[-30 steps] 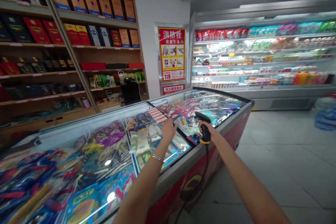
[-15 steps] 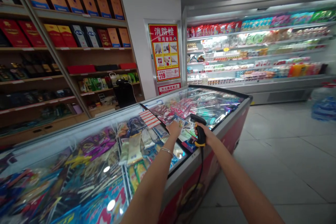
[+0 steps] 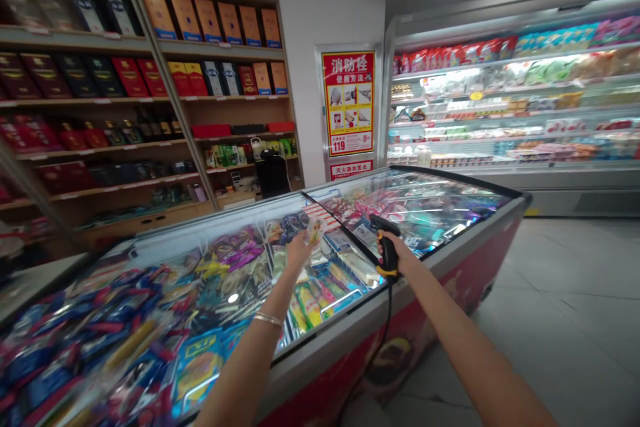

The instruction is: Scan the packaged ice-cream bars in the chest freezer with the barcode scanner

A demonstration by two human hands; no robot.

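1. While the left hand (image 3: 299, 252) reaches out over the chest freezer (image 3: 400, 300), its grip pinches a small pale packet (image 3: 314, 230) at the fingertips. Packet is held up above the frozen goods, near a red-and-white striped card (image 3: 320, 215). Thin bracelet (image 3: 269, 319) noted on left wrist.
2. Right hand (image 3: 396, 250): grip closed firmly around the handle of a black-and-yellow barcode scanner (image 3: 387, 255), with the scanner's nose tilted up and toward the left. Its black cable (image 3: 387, 327) hangs down the front of the freezer.
3. Freezer contents: bagged goods (image 3: 220, 280) in blue, purple and yellow packs, seen under or through glass. A dark lid rail (image 3: 340, 227) runs between the hands. Red front panel (image 3: 400, 353) below.
4. Surroundings: wooden shelves (image 3: 235, 100) carrying boxes (image 3: 215, 23) at rear left; red notice (image 3: 347, 103) on a white wall (image 3: 300, 80); lit fridge display (image 3: 500, 107) of packaged food at right; pale tile floor (image 3: 550, 327).
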